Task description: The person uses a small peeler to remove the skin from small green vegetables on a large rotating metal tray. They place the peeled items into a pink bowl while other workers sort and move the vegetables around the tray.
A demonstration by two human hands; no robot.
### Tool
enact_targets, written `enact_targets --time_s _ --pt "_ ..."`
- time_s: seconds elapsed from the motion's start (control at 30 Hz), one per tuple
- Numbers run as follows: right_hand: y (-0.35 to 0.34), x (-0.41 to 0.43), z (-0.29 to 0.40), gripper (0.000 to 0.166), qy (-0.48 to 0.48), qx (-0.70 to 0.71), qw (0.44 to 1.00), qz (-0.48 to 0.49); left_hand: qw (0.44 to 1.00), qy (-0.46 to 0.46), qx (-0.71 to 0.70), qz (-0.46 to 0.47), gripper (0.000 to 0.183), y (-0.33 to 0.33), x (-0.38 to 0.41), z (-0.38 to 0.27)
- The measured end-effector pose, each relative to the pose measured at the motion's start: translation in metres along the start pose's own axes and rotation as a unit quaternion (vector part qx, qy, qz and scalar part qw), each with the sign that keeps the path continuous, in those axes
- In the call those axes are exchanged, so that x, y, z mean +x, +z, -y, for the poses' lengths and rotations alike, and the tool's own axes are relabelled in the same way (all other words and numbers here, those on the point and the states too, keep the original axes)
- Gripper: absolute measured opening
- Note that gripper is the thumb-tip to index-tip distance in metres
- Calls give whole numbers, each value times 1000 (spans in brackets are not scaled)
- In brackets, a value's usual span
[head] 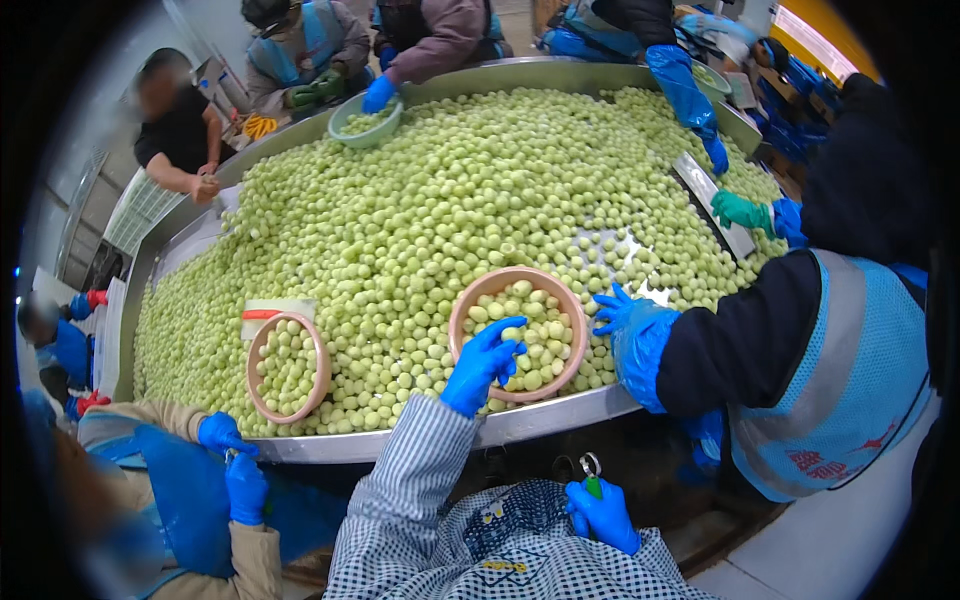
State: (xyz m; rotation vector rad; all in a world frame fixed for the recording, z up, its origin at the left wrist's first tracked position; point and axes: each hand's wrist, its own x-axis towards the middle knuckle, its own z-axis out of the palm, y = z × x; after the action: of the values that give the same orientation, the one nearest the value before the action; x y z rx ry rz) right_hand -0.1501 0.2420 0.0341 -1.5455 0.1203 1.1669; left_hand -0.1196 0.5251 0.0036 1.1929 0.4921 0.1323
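Observation:
My left hand (481, 365), in a blue glove, is over the near left part of a pink basin (577, 330) of peeled, pale green round fruits. Its thumb and index finger are around one pale fruit (513, 334). Lower in the view, in front of my checked apron, my right hand (604, 515), also blue-gloved, is closed on a green-handled peeler (592, 480) with a metal loop head pointing up. The basin rests on a large heap of green round fruits (420, 217) in a metal-rimmed table (525, 427).
A second pink basin (323, 360) of fruits stands to the left, by a white-and-red board (279, 310). Beside me on the right, a co-worker's gloved hand (637, 330) reaches over the table near my basin. Another co-worker's hands (238, 465) are at the left. A metal divider (712, 202) stands farther right.

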Motion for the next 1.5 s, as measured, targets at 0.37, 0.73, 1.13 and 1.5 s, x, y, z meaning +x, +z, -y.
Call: enact_targets --time_s 0.37,0.73,1.13,1.5 --pt "15 14 24 19 -348 -245 904 -44 904 -115 -378 164 51 27 -86 62" --pt "6 13 14 17 -334 -253 904 -87 999 32 -16 3 45 61 -99 46" --pt "7 11 14 17 -294 -221 924 -105 971 110 211 -39 40 65 -107 41" --pt "14 12 10 21 -297 -216 922 -118 894 -71 -403 185 65 40 -106 41"
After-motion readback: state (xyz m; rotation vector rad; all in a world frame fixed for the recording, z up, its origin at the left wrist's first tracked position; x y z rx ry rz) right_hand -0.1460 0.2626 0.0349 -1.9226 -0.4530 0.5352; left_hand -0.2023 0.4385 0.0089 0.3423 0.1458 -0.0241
